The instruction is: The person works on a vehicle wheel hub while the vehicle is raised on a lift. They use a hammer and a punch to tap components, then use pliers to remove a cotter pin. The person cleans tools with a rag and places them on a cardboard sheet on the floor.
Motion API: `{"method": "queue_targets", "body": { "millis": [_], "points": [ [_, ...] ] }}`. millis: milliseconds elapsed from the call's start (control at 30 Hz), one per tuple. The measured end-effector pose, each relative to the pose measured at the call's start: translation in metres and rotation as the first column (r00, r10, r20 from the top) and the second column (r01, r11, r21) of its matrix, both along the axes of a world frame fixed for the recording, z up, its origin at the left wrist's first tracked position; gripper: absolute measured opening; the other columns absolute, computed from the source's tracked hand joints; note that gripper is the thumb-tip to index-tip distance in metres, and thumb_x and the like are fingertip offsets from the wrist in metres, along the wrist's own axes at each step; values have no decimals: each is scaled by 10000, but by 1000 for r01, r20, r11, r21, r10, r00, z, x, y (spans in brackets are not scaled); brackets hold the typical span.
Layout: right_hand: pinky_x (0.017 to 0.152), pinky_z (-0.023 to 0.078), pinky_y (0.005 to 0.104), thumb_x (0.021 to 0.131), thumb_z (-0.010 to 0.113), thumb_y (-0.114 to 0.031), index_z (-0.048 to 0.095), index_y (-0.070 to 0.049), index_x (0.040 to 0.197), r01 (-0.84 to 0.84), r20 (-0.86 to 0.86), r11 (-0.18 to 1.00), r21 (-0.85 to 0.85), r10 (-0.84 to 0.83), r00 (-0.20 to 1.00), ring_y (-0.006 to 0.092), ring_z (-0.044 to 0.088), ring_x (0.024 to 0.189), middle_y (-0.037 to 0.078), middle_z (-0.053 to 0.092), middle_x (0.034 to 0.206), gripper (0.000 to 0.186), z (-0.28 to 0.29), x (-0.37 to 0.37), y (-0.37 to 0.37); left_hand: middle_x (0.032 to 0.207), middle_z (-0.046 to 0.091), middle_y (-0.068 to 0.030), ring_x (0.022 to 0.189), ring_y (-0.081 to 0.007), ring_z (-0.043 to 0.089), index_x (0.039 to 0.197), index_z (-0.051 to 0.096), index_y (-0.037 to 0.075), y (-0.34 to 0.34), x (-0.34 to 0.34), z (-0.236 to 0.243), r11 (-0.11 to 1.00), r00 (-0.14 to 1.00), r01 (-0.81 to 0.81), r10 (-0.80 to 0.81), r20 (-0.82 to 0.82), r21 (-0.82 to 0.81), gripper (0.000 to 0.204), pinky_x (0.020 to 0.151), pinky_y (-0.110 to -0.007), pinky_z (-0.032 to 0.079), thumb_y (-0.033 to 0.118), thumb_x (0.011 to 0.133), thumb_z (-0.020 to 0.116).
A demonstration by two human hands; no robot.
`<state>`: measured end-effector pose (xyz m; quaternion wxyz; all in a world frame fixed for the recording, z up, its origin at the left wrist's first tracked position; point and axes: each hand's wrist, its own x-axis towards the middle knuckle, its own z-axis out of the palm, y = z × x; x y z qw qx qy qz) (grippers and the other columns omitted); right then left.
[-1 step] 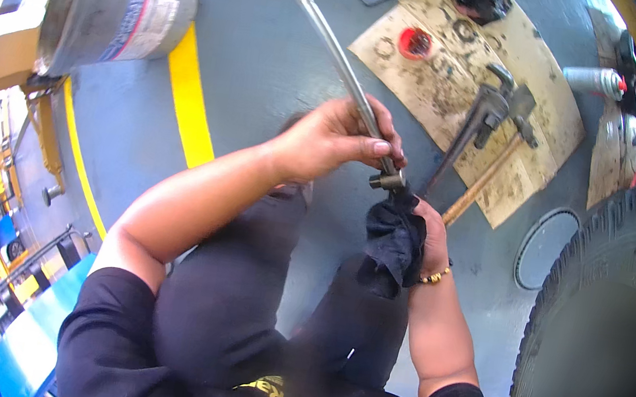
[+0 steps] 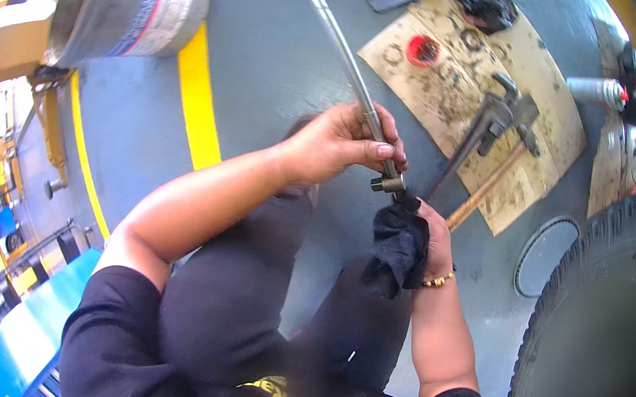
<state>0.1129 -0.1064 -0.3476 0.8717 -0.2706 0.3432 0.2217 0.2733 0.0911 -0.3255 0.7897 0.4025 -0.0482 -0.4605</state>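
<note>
A long shiny steel breaker bar [image 2: 346, 55] runs slantwise before me, its far end pointing up and left. My left hand [image 2: 347, 139] is closed round its lower half, thumb and fingers pinching the shaft. Just below those fingers is the bar's short crosswise head [image 2: 388, 184]. My right hand [image 2: 434, 243] grips a bunched black cloth [image 2: 399, 246], which lies against the bar's near end. Whatever the cloth covers there is hidden.
Stained cardboard [image 2: 527, 187] on the floor bears a pipe wrench [image 2: 474, 127], a hammer [image 2: 492, 174], a red cup [image 2: 422, 51] and a black plastic bag [image 2: 484, 2]. A spray can [image 2: 597, 91] lies beyond. A tyre [image 2: 562, 314] stands at right, a grey bucket [image 2: 130, 5] at upper left.
The whole view has shifted slightly, so the floor things sit a little lower and further right. Both hands keep their holds on the bar and the cloth.
</note>
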Motion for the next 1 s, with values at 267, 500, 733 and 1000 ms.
{"method": "queue_targets", "body": {
  "millis": [267, 500, 733, 1000],
  "points": [
    [975, 489, 502, 974, 522, -305, 666, -25, 1161, 93, 8, 987, -130, -92, 996, 326, 643, 1063, 128, 699, 1165, 367, -44, 3, -51, 868, 671, -48, 724, -101, 618, 1305, 588, 22, 185, -42, 66, 658, 804, -587, 403, 438, 472, 319, 684, -271, 534, 196, 1038, 583],
    [987, 483, 507, 971, 516, -384, 626, -25, 1283, -234, -59, 893, -385, 230, 971, 327, 634, 1081, 142, 665, 1228, 488, -74, 9, -54, 853, 682, -45, 752, -108, 634, 1260, 642, 12, 342, -264, 235, -75, 528, -807, 354, 772, 586, 317, 723, -294, 551, 197, 1002, 636],
    [997, 471, 497, 987, 500, -431, 590, -33, 1332, -283, -79, 868, -407, 275, 958, 315, 623, 1113, 135, 639, 1283, 535, -80, -10, -4, 835, 726, -188, 731, -391, 687, 1080, 712, 62, 439, -431, 508, -660, 323, -620, -707, 629, -424, 322, 646, -467, 534, 353, 990, 607],
    [1009, 456, 486, 1004, 481, -486, 548, -43, 1389, -200, -96, 912, -359, 177, 980, 302, 609, 1150, 127, 609, 1345, 591, -114, -64, -8, 1094, 711, -236, 1076, -388, 674, 1137, 714, 25, 596, -599, 746, -940, 674, 282, 52, 737, -191, 349, 959, -446, 516, 267, 987, 511]
  ]
}}
